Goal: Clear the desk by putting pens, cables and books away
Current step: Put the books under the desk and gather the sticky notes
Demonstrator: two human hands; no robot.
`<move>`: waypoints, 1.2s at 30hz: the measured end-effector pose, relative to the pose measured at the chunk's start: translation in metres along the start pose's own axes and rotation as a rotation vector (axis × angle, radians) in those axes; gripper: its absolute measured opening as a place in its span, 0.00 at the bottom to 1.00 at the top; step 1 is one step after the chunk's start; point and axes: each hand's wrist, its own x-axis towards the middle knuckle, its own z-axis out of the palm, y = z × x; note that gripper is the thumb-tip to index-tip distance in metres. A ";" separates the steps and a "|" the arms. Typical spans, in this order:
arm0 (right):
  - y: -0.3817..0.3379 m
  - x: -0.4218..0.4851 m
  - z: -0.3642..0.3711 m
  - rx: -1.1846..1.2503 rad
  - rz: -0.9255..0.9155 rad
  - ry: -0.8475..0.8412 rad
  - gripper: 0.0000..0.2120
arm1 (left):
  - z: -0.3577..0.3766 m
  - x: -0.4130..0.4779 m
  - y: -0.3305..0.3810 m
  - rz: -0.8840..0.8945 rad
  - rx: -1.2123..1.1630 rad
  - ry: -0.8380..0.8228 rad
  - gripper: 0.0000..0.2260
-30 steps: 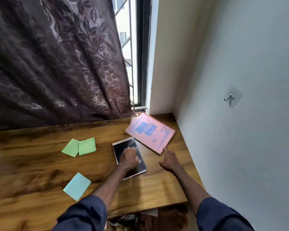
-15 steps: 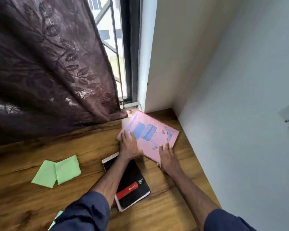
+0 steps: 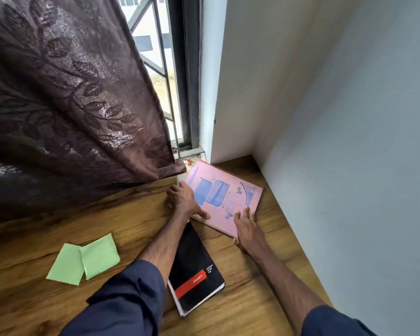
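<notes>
A pink book (image 3: pixel 224 190) with blue pictures lies in the desk's far right corner, below the window. My left hand (image 3: pixel 183 200) grips its left edge, with the thumb on the cover and the fingers curled at the side. My right hand (image 3: pixel 246 225) rests on the book's near corner, its fingers lying straight on the cover. A black spiral notebook (image 3: pixel 194 267) with a red label lies nearer to me, partly under my left forearm.
Two green sticky notes (image 3: pixel 83 259) lie on the wooden desk (image 3: pixel 257 287) to the left. A dark patterned curtain (image 3: pixel 70 105) hangs over the desk's far left. White walls (image 3: pixel 349 141) close the corner behind and to the right.
My left hand left the black notebook and moved to the pink book's left edge. My right hand came onto the book's near corner. The view moved closer to the corner.
</notes>
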 end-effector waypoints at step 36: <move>-0.021 -0.189 -0.047 1.994 0.286 0.237 0.21 | 0.060 -0.237 -0.082 0.057 -1.383 -0.396 0.16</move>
